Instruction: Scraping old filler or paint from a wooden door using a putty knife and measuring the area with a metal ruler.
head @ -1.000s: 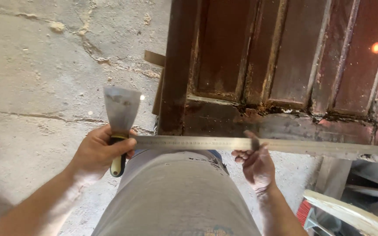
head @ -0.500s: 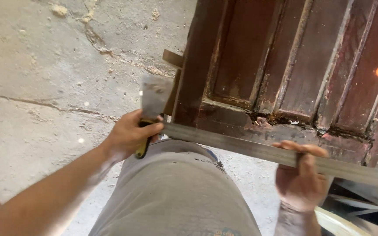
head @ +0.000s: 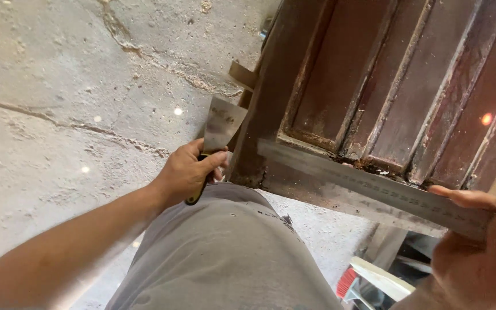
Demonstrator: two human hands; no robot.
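Your left grip (head: 188, 172) is closed around a scraper (head: 216, 135), blade up beside the brown door (head: 386, 92). Your right grip (head: 477, 247) pinches a steel ruler (head: 368, 186) lying across the door's bottom rail.

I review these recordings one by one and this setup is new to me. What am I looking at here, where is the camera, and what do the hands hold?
There is no machine: a person works bare-handed, and the single camera sits on their head, looking down past their grey shirt. The left hand grips a putty knife with a wide metal blade. The right hand holds one end of a long metal ruler, laid across the lower edge of a worn reddish-brown wooden door. Below lies a cracked concrete floor.
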